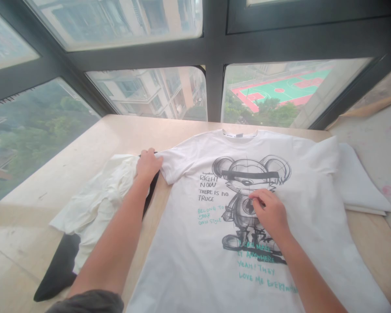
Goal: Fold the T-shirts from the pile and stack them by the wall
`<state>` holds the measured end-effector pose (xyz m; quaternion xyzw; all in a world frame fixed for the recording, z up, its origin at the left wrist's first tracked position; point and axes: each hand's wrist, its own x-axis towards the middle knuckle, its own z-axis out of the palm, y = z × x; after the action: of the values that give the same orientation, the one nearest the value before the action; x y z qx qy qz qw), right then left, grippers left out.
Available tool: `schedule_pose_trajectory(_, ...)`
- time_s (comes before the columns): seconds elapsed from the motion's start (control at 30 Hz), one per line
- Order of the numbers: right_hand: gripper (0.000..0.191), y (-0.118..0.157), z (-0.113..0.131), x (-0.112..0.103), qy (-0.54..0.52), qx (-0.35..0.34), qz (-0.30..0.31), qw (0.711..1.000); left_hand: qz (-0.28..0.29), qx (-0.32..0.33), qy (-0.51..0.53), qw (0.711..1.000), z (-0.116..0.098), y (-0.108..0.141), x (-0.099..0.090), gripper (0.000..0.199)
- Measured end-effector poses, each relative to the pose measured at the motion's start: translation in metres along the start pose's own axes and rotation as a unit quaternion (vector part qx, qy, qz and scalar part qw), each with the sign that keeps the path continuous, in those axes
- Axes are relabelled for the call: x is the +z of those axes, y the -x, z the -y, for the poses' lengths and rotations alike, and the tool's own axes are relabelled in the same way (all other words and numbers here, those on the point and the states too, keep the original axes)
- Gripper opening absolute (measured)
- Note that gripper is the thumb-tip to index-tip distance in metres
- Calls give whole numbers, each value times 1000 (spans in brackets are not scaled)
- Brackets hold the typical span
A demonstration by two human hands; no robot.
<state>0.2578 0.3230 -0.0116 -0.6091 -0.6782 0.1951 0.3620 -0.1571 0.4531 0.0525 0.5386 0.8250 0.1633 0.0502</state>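
Observation:
A white T-shirt (185, 243) with a sketched bear print and black and green lettering lies spread out, its collar towards the windows. My left hand (149, 165) is at the end of its left-hand sleeve, fingers bent and thumb against the cuff; the fingertips are partly hidden. Over the bear print is my right hand (271, 214), thumb and fingers drawn together with nothing visible between them. Beside my left forearm lies a crumpled off-white garment (101, 195), on top of a black cloth (60, 265) that shows at both ends.
Folded white cloth (365, 182) is stacked at the right, partly under the shirt's other sleeve. A pale floral fabric (387, 143) covers the far right side. Dark-framed windows (215, 91) border the beige surface (127, 130) at the back and left.

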Motion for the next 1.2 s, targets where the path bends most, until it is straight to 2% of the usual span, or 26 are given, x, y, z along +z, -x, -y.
schedule_pose_trajectory(0.1,23,0,1,0,4,1,-3,1000,47,5,-30,998,1,-29,1,30)
schedule_pose_trajectory(0.2,23,-1,1,0,4,4,-3,1000,93,23,-48,994,2,-46,-1,27)
schedule_pose_trajectory(0.33,22,-2,1,0,0,5,0,1000,75,38,-51,995,-13,-49,-15,27)
schedule_pose_trajectory(0.43,23,-2,1,0,0,6,3,1000,33,64,-27,997,-45,-35,-27,26)
schedule_pose_trajectory(0.53,23,-2,2,0,1,5,3,1000,14,125,12,992,-89,-6,-28,27)
schedule_pose_trajectory(0.57,22,-2,2,0,1,5,2,1000,26,151,26,988,-104,5,-25,28)
schedule_pose_trajectory(0.63,22,-1,2,0,0,5,0,1000,98,213,65,970,-126,25,-16,31)
schedule_pose_trajectory(0.7,23,-1,2,0,-2,5,1,1000,148,241,103,954,-134,38,-8,35)
schedule_pose_trajectory(0.73,23,-2,2,0,-4,3,1,1000,150,238,114,953,-132,42,-5,36)
schedule_pose_trajectory(0.8,24,-2,2,0,-7,1,2,1000,115,209,112,965,-118,45,0,32)
schedule_pose_trajectory(0.9,23,-3,3,0,-12,7,3,1000,73,178,93,977,-80,46,5,25)
schedule_pose_trajectory(0.97,23,-2,3,-1,-22,19,5,1000,59,173,86,979,-52,48,10,28)
schedule_pose_trajectory(1.07,22,-3,5,-5,-42,51,15,998,62,190,90,976,-19,55,18,37)
schedule_pose_trajectory(1.13,23,-12,12,-8,-51,70,28,996,69,212,95,970,-7,58,25,40)
schedule_pose_trajectory(1.2,24,-33,24,-7,-57,68,44,995,74,239,100,963,-2,60,29,42)
